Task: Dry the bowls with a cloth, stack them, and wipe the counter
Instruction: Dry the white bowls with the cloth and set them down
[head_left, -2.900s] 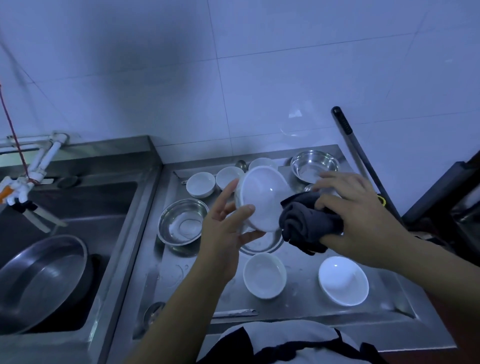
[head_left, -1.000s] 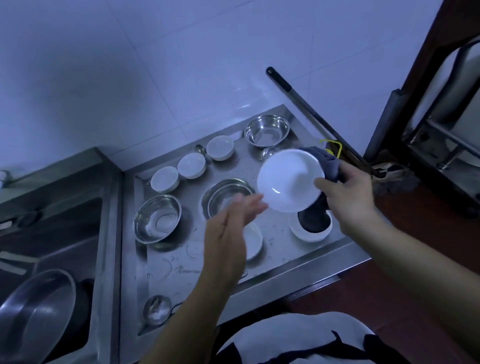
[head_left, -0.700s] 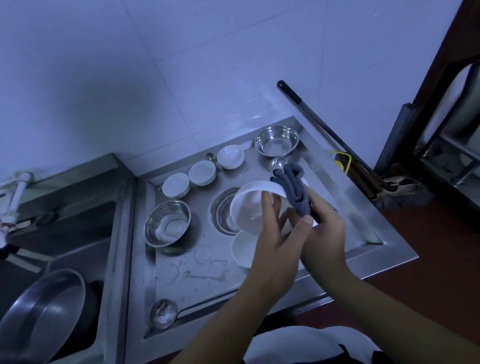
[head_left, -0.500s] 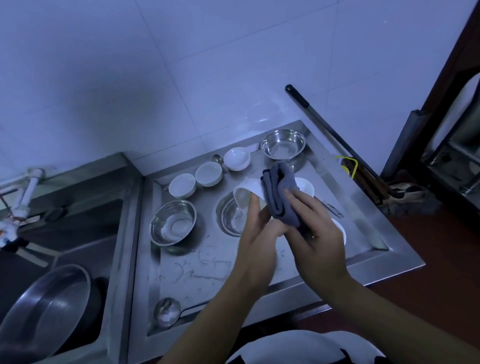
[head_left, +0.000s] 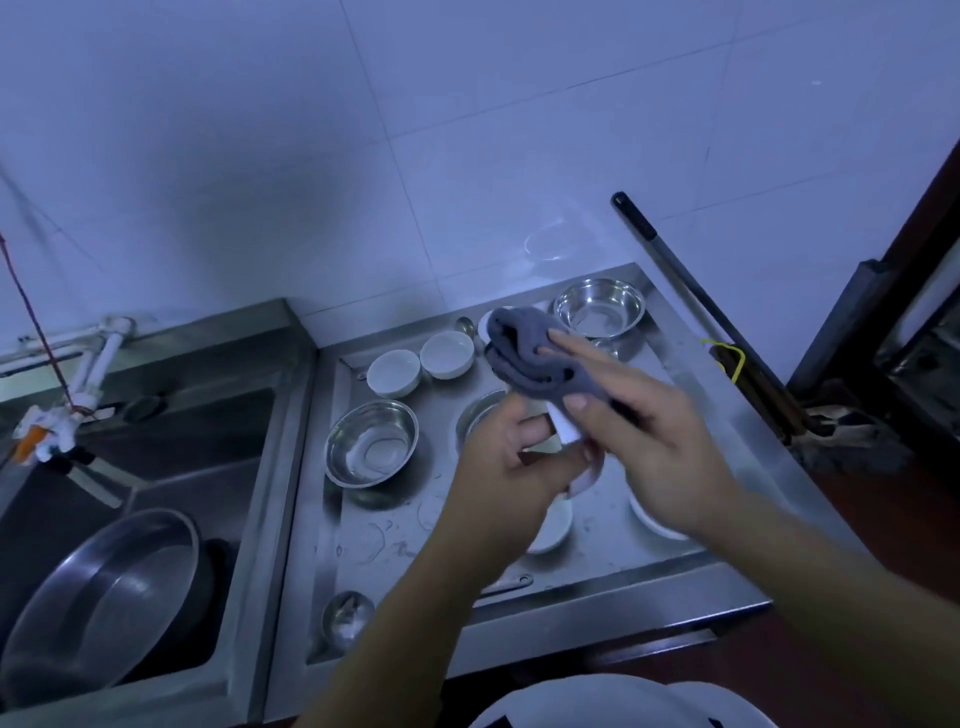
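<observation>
My left hand (head_left: 511, 462) grips a white bowl (head_left: 566, 430) above the steel counter (head_left: 680, 384); only a strip of the bowl's rim shows between my hands. My right hand (head_left: 660, 447) holds a folded grey cloth (head_left: 530, 353) over the bowl, with fingers on top and the thumb at the near edge. Two small white bowls (head_left: 393, 372) (head_left: 447, 354) stand at the back. Another white bowl (head_left: 555, 530) sits under my left wrist, and one more (head_left: 652, 519) lies below my right hand.
Steel bowls stand at the left (head_left: 371, 441) and back right (head_left: 600, 306), and a third (head_left: 480, 415) is partly hidden by my hands. A ladle (head_left: 347, 621) lies near the front edge. The sink holds a big steel basin (head_left: 98, 592). A mop handle (head_left: 691, 296) leans on the wall.
My left hand came back onto the bowl that my right hand was holding alone. The cloth moved from behind the bowl to on top of it.
</observation>
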